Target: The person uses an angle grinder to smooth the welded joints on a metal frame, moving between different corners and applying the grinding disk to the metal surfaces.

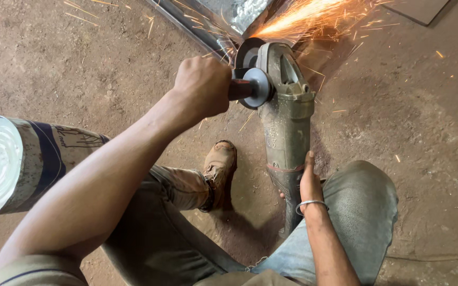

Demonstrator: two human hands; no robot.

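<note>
Sparks off the metal edge as we grind.
Our left hand (202, 87) is fisted round the side handle (242, 89); our right hand (309, 182) wraps the body of the grinder (284, 114), whose disc (246, 53) meets the metal (229, 13) ahead. We'd judge steady, light pressure best, boot (219, 169) kept back.

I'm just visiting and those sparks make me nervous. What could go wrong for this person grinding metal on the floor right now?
Sparks spray off the metal piece while both hands are bare, so the left hand on the side handle could get burned. The right hand holds only the rear of the angle grinder; a kick might wrench it loose. The shoe and knees sit close under the tool if it drops.
</note>
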